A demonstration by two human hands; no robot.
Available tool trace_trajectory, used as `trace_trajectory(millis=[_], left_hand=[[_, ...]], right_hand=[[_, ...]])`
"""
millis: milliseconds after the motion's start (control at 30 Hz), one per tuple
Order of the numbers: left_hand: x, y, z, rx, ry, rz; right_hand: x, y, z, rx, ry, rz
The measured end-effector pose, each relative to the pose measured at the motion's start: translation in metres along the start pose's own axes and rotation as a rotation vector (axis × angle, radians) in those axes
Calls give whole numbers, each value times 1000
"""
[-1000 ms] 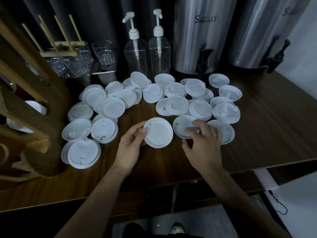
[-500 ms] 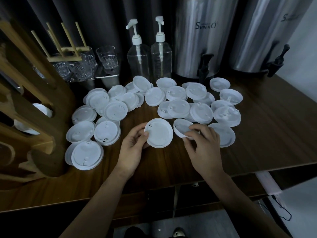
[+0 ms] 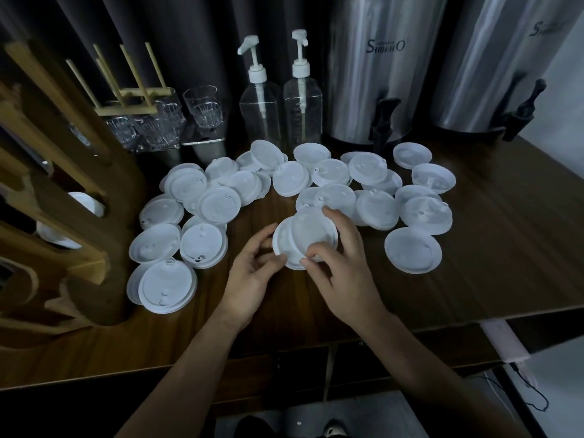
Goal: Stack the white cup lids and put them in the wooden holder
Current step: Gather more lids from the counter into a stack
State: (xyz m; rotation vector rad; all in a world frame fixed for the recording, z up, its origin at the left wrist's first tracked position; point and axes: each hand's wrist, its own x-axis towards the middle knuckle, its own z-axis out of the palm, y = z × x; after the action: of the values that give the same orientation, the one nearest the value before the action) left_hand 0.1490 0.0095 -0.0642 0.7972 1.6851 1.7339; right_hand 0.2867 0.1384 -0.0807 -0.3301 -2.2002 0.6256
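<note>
Several white cup lids lie scattered over the dark wooden counter. At the centre my left hand pinches the left edge of one white lid. My right hand grips a second lid and holds it tilted on top of the first, overlapping it. The wooden holder stands at the left edge, with white lids showing through its openings.
Two pump bottles and two steel dispensers with black taps line the back. Glasses on a tray and a bamboo rack stand at the back left. One lid lies alone at the right. The counter's front edge runs below my wrists.
My right hand lifted the lid it was touching and carried it left onto the lid in my left hand. The view moved slightly closer.
</note>
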Motion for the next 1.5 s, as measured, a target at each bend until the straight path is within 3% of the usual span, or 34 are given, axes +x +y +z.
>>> trace_trajectory(millis=[200, 500, 1500], left_hand=[[2, -1, -3, -1, -36, 6], [3, 0, -4, -24, -100, -28], [6, 5, -4, -76, -110, -99]], right_hand=[[-2, 1, 4, 80, -137, 71], [1, 6, 5, 262, -94, 187], [1, 8, 8, 35, -165, 147]])
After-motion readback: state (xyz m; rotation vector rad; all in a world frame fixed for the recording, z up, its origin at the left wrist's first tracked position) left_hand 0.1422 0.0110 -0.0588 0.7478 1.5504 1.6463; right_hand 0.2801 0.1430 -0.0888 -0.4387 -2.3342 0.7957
